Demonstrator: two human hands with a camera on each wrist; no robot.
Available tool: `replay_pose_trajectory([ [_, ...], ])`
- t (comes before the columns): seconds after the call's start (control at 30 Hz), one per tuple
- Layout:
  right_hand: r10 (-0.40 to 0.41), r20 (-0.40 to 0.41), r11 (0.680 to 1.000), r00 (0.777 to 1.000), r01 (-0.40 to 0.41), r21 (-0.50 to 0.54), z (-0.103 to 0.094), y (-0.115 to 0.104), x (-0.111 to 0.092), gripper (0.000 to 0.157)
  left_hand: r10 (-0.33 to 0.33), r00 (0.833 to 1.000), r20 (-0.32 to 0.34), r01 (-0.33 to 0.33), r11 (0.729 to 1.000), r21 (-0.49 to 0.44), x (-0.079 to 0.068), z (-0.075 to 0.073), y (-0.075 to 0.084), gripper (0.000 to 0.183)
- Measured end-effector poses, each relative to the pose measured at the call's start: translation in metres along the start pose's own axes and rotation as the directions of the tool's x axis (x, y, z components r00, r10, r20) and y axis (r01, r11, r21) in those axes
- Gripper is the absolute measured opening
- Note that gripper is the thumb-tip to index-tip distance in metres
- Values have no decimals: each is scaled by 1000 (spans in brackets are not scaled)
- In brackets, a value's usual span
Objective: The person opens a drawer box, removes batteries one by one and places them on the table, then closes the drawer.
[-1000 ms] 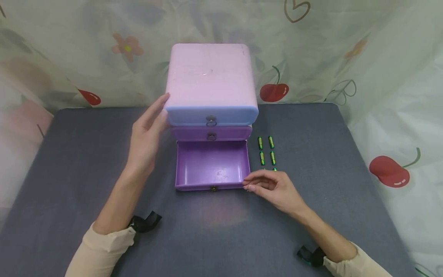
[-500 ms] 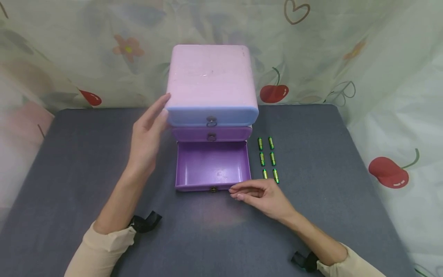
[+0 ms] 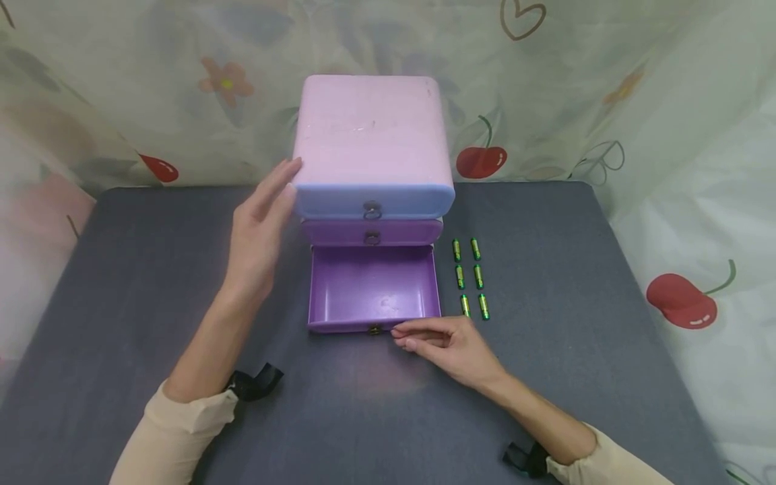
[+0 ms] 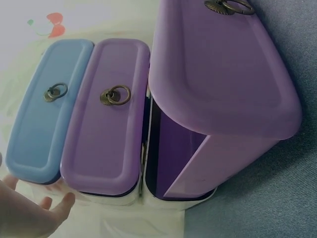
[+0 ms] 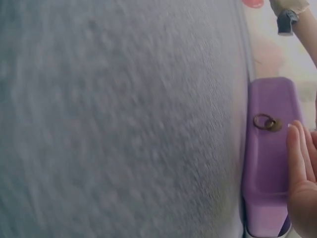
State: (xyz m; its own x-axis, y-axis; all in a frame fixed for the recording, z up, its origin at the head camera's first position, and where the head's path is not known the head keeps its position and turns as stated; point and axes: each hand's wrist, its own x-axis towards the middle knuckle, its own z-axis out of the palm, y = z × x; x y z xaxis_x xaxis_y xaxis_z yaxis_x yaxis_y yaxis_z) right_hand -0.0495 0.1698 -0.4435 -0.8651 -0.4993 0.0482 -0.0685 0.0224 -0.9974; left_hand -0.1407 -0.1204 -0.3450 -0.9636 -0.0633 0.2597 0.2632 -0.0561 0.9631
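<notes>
A small chest of drawers (image 3: 372, 131) with a pink top stands at the back of the table. Its blue top drawer (image 3: 333, 202) and purple middle drawer (image 3: 339, 233) are closed. The purple bottom drawer (image 3: 372, 286) is pulled out, with nothing in it. My left hand (image 3: 257, 232) rests against the chest's left side, fingers extended. In front of the pulled-out drawer is my right hand (image 3: 451, 347), its fingers fairly straight beside the drawer front (image 5: 272, 158). Its fingertips lie close to the brass ring pull (image 5: 264, 122), apart from it. Whether they touch the front is unclear.
Several green batteries (image 3: 477, 276) lie in two columns on the grey tabletop (image 3: 545, 269), right of the chest. A patterned curtain (image 3: 545, 101) hangs behind the table. Black straps (image 3: 257, 382) are worn on both wrists.
My right hand has moved left along the front of the bottom drawer toward its ring pull, uncovering the nearest batteries. The left hand and the drawers have stayed in place.
</notes>
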Motion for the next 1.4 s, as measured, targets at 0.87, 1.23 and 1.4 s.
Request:
replay_pose_trajectory([
  [0.87,119,-50,987,992,-124,-100,17,13,6,27,21,1000,-4,-21,999,-26,3,6,-3,36],
  [1.23,141,-1,983,990,-140,-122,21,22,12,26,13,1000,13,-12,1000,-26,2,4,-2,36],
  [1.4,217,16,975,976,-216,-59,24,23,15,26,11,1000,18,-11,1000,-23,2,4,-2,37],
])
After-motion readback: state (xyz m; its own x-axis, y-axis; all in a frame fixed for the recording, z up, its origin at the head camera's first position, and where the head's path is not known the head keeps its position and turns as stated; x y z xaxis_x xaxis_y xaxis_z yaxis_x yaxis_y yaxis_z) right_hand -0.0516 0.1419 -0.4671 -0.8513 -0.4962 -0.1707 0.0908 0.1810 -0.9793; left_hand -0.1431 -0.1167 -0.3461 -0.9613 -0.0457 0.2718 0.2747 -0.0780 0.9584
